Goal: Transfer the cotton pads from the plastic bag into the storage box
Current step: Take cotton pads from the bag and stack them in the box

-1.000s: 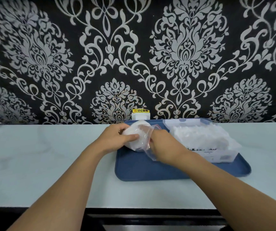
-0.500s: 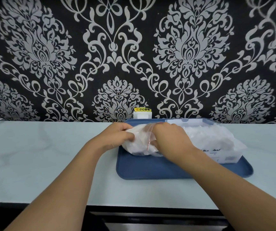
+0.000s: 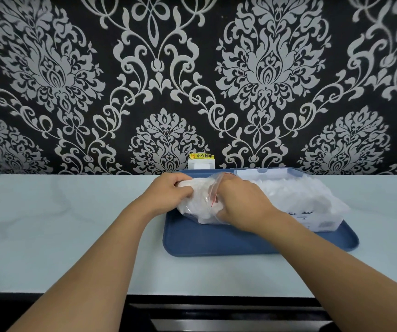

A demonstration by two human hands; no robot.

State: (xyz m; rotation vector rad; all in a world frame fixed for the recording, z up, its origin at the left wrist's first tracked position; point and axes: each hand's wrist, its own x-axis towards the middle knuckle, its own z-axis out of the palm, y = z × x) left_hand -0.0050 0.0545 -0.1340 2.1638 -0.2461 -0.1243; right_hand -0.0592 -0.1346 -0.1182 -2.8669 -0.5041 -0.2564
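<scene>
Left hand [image 3: 168, 196] grips closed end of plastic bag [image 3: 198, 202], steadying it on tray's [image 3: 216, 243] left half; right hand [image 3: 243, 204] reaches into mouth, grasp hidden. Cotton pads [image 3: 202, 213] still bagged; storage box [image 3: 322, 222] by right edge.

There is one view only, worn on the person's head, looking forward and a little down across the desk [image 3: 73, 224] to the far wall [image 3: 192, 68]. It sits close: both forearms reach in from the near edge.

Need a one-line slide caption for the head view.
Both hands, left and right, grip a plastic bag of cotton pads on a blue tray.
</scene>
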